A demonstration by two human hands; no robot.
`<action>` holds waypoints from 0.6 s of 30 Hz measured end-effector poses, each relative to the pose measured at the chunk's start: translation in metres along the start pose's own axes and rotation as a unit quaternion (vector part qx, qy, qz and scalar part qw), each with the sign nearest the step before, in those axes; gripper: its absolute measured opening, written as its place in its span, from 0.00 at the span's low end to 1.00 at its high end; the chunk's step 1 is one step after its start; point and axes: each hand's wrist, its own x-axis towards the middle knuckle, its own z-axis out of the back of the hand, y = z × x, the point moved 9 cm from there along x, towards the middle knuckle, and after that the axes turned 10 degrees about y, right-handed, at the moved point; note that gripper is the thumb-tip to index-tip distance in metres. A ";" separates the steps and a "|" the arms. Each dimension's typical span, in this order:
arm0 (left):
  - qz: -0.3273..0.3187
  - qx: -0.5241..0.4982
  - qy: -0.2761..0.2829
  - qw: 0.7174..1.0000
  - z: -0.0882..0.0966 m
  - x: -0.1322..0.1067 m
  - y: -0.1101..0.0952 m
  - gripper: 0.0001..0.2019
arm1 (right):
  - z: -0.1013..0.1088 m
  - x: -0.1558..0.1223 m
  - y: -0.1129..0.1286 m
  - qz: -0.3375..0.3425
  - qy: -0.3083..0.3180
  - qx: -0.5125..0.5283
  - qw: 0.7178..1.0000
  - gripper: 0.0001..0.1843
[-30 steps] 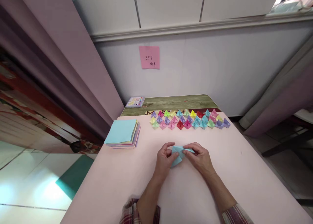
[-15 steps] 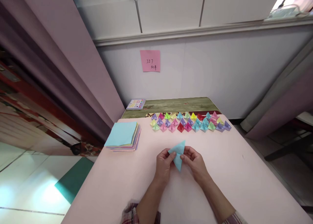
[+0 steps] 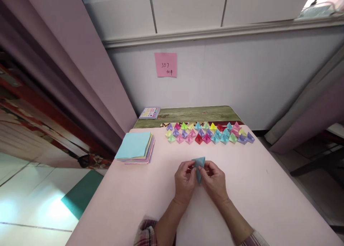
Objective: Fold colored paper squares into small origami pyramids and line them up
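Far left of the room, a long mauve fabric curtain (image 3: 88, 70) hangs at a slant beside a red patterned surface, details blurred. Below it, a flat dark-green mat (image 3: 83, 192) on the glossy white tile floor (image 3: 24, 185).

Next, the pale pink tabletop (image 3: 120, 206), green wood-grain strip (image 3: 190, 112) across its far end. On the left side of the pink part: a slightly uneven stack of square coloured paper sheets (image 3: 134, 145), light blue one on top. Behind that, a small lilac-edged printed booklet (image 3: 149, 112) at the far left corner. Above, a square pink paper note (image 3: 166, 65) on the pale wall, handwritten "357" plus characters.

Moving right, rows of small pointed multicoloured folded-paper shapes (image 3: 209, 134), packed close along the far side of the pink.

Nearer, mid-table: left hand (image 3: 185, 178), fingers curled, pinching the left side of a light-blue folded paper piece (image 3: 199, 162). Paper sits between the two hands, one point down; can't tell if that tip touches the table. Right hand (image 3: 216, 181) likewise curled, thumb and fingers gripping its right side.

Far right, a grey-and-pink fabric curtain (image 3: 309, 109).
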 end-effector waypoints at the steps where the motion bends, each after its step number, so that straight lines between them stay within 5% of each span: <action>1: 0.002 -0.003 0.003 1.000 -0.001 0.000 0.001 0.09 | -0.004 0.000 0.001 0.002 0.016 0.012 1.000 0.16; 7: 0.042 -0.048 0.018 0.998 -0.005 0.000 0.012 0.10 | -0.015 0.002 0.002 0.007 0.092 0.097 0.991 0.17; 18: 0.071 -0.102 0.039 0.991 -0.007 0.001 0.011 0.12 | -0.014 0.006 -0.006 -0.028 0.085 0.133 0.987 0.20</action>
